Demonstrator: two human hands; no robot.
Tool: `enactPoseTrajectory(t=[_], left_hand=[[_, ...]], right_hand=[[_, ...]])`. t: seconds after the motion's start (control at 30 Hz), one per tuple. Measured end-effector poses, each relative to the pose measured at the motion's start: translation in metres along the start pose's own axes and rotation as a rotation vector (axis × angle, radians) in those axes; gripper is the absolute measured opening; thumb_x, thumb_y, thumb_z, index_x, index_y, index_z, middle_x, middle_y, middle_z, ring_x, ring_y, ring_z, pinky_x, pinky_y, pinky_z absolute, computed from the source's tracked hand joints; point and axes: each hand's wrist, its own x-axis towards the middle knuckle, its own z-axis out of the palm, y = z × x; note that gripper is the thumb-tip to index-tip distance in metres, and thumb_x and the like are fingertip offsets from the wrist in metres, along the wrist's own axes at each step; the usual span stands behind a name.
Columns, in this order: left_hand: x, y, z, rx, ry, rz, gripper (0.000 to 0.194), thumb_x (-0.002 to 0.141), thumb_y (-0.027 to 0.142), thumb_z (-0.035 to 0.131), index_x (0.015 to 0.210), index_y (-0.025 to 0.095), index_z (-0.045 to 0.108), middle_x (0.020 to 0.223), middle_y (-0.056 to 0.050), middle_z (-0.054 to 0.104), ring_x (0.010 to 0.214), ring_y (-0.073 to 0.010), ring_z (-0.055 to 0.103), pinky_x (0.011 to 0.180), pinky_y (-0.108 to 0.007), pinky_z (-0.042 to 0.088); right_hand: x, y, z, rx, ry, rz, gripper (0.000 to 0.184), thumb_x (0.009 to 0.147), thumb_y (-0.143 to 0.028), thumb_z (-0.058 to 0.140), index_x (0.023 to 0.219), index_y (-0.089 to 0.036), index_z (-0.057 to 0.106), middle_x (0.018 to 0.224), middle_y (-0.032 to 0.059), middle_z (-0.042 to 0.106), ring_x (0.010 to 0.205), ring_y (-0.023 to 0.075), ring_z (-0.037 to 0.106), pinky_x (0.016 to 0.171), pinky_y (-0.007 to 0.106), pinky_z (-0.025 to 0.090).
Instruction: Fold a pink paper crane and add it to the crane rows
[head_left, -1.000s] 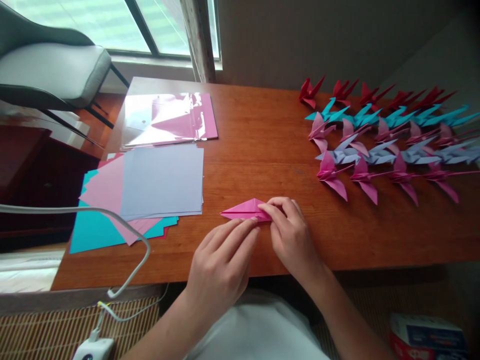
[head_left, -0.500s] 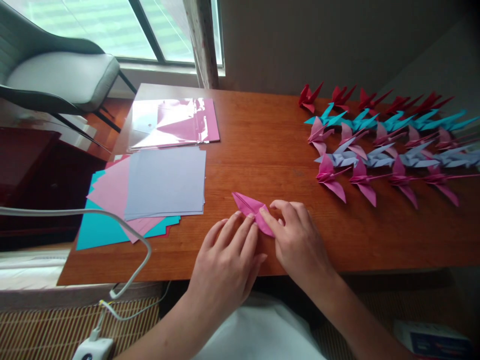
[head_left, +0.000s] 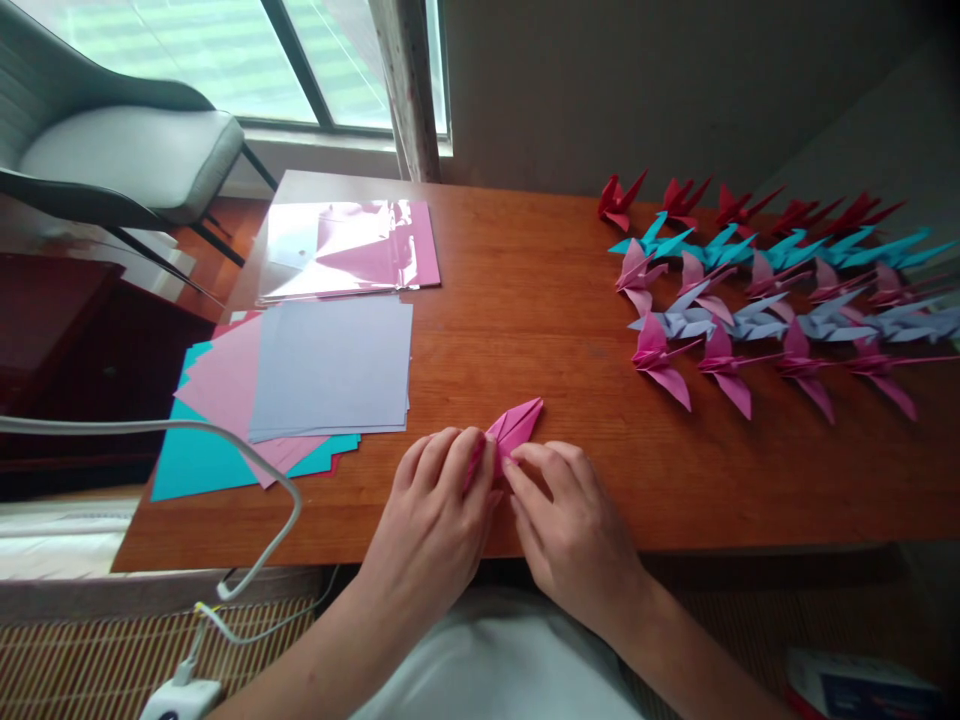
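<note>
One wooden desk (head_left: 517, 330) spans the view, its near edge running below the work. Off the desk, beyond and left of the pale blue sheets (head_left: 330, 370), stands a chair (head_left: 139, 150). Well right of those sheets, five rows of paper cranes (head_left: 763, 272) sit grouped by colour, likely parked there to be out of the way. Turquoise and pink sheets (head_left: 199, 460) fan out left of the pale blue sheets and partly beneath them, corners showing, perhaps so each colour can be told apart; a shiny packet (head_left: 352, 250) lies just beyond. Near and right of the pale blue sheets, the left hand (head_left: 439, 490) has its fingers together, closed over one end of the folded magenta paper (head_left: 516, 428). The right hand (head_left: 574, 510), farther right of the sheets, is drawn into what looks like a thumb-and-finger pinch at the paper's side; holding from both sides seems meant to steady the folds. Sideways room stretches from the pale blue sheets' right edge to the cranes; toward the near edge, only a narrow strip of wood lies.
</note>
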Motion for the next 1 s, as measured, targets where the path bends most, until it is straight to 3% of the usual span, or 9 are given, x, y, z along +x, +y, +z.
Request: enactPoseTrajectory(t=[0.23, 0.53, 0.73, 1.0], left_hand=[[-0.004, -0.008, -0.003, 0.003, 0.037, 0.039, 0.034, 0.099, 0.015, 0.050, 0.129, 0.010, 0.065, 0.130, -0.012, 0.069, 0.115, -0.0314, 0.058, 0.100, -0.046, 0.042], [-0.002, -0.016, -0.001, -0.003, 0.011, 0.088, 0.034, 0.101, 0.014, 0.045, 0.129, 0.012, 0.066, 0.138, -0.007, 0.066, 0.112, -0.0281, 0.061, 0.097, -0.043, 0.044], [0.004, -0.022, 0.001, -0.009, -0.008, 0.125, 0.036, 0.100, 0.014, 0.048, 0.132, 0.011, 0.064, 0.141, -0.008, 0.064, 0.115, -0.0287, 0.060, 0.096, -0.042, 0.046], [0.003, -0.020, -0.002, -0.072, 0.068, 0.138, 0.033, 0.100, 0.013, 0.048, 0.129, 0.010, 0.065, 0.135, -0.011, 0.068, 0.119, -0.0290, 0.059, 0.100, -0.043, 0.047]], right_hand=[[0.005, 0.007, 0.005, 0.103, 0.006, -0.036, 0.031, 0.095, -0.012, 0.056, 0.125, -0.014, 0.065, 0.119, 0.0136, 0.067, 0.109, 0.0275, 0.056, 0.093, 0.046, 0.052], [0.013, 0.029, -0.003, 0.071, 0.044, -0.118, 0.027, 0.094, -0.013, 0.062, 0.121, -0.015, 0.067, 0.117, 0.0126, 0.069, 0.110, 0.0269, 0.059, 0.094, 0.044, 0.051], [0.019, 0.033, 0.001, 0.059, 0.091, -0.156, 0.021, 0.097, -0.013, 0.060, 0.115, -0.019, 0.070, 0.109, 0.0097, 0.073, 0.106, 0.0226, 0.063, 0.089, 0.038, 0.053], [0.025, 0.035, -0.002, 0.077, 0.079, -0.150, 0.017, 0.096, -0.014, 0.062, 0.108, -0.020, 0.073, 0.104, 0.0082, 0.074, 0.097, 0.0209, 0.065, 0.084, 0.037, 0.054]])
